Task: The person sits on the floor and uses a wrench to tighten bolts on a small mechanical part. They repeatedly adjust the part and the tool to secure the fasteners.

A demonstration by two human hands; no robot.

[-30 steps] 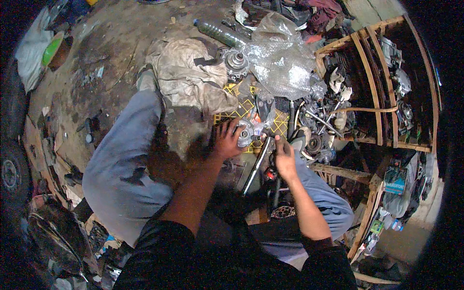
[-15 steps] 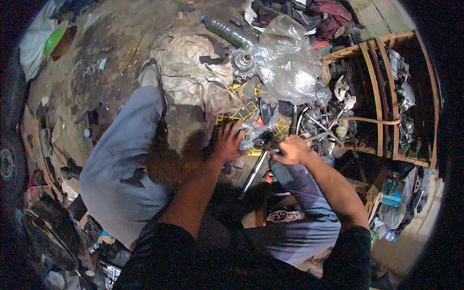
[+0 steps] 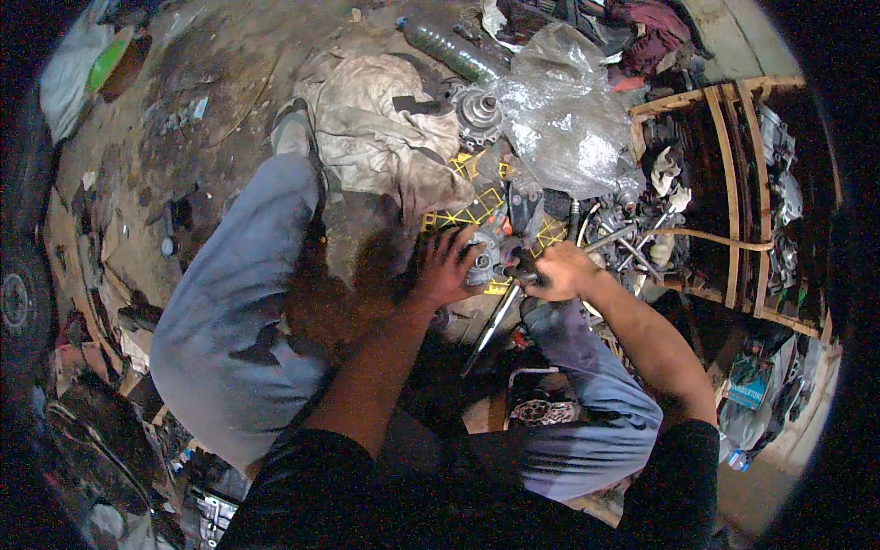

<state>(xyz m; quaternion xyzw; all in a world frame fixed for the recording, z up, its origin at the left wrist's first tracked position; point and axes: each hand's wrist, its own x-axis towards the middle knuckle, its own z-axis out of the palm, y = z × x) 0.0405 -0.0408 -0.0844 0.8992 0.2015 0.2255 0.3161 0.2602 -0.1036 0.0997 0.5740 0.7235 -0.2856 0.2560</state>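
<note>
Just a bare dirt floor (image 3: 220, 82), pretty grimy. Straight on it: a crumpled dirty rag (image 3: 367, 119), a yellow plastic crate (image 3: 458, 218), a green plastic bottle (image 3: 449, 50), a clear plastic bag (image 3: 564, 115), and a heap of metal parts (image 3: 623, 234) beside a wooden rack (image 3: 733, 183).

The right hand (image 3: 561, 272) has been brought in from beside the round grey metal part (image 3: 483, 258) and is now closed on a dark tool handle (image 3: 524, 271) touching it
</note>
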